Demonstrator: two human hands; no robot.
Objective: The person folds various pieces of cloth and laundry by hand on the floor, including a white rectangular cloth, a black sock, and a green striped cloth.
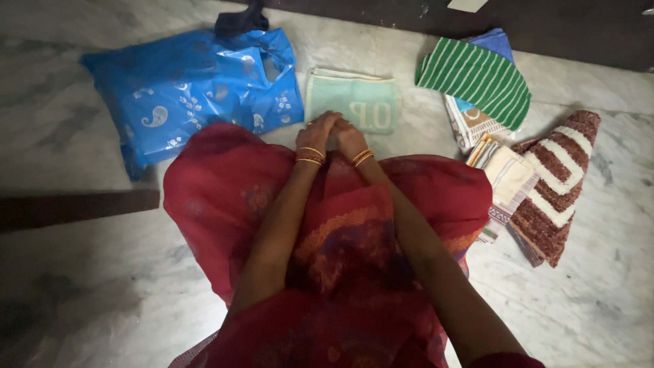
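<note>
At the far left lies a blue plastic bag (191,85) on the marble floor (82,286), its loose edge near the knees. Next, the left hand (316,134) and right hand (349,135) meet at the near edge of a folded mint-green towel (354,99); whether they pinch it or only press, I cannot tell. At the right, a green striped cloth (477,78) tops 1 loose pile (545,191). I think the fold may slip open, because the floor looks smooth.
</note>
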